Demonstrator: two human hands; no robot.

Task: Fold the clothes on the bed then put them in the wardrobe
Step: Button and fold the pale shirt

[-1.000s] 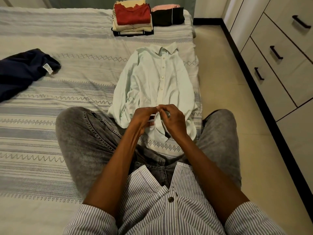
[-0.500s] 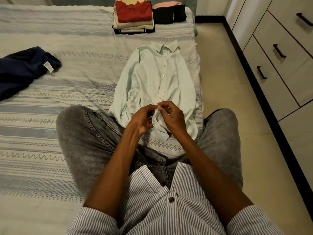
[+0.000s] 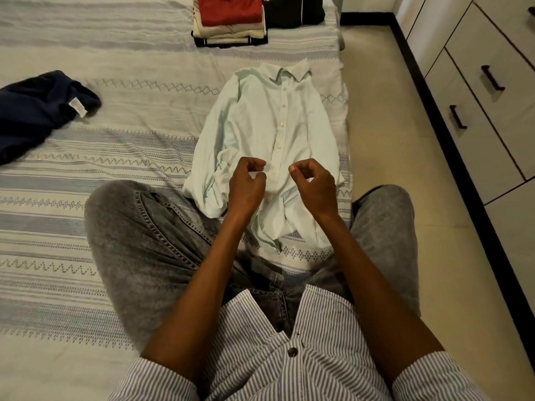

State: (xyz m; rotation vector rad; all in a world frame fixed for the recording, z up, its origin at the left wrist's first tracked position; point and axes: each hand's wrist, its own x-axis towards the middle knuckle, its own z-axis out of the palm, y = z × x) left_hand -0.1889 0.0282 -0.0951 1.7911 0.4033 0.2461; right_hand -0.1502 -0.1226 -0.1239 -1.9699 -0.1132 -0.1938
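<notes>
A pale mint button-up shirt [image 3: 260, 117] lies face up on the striped bed [image 3: 121, 56], collar pointing away from me and hem between my knees. Its front is buttoned down the middle; the left sleeve is bunched along its side. My left hand [image 3: 246, 186] and my right hand [image 3: 312, 183] hover just over the shirt's lower front, a short gap between them. Both have curled fingers and hold nothing. A crumpled navy garment [image 3: 34, 111] lies at the bed's left edge.
Two folded piles sit at the far end of the bed: one topped by a red garment [image 3: 228, 13] and a black one [image 3: 292, 10]. White wardrobe drawers [image 3: 477, 117] with dark handles line the right wall across a tiled floor [image 3: 385, 146]. My grey-jeaned legs flank the shirt.
Both hands were together pinching the shirt's lower placket; now they have let go and moved apart. The placket lies flat on the bed.
</notes>
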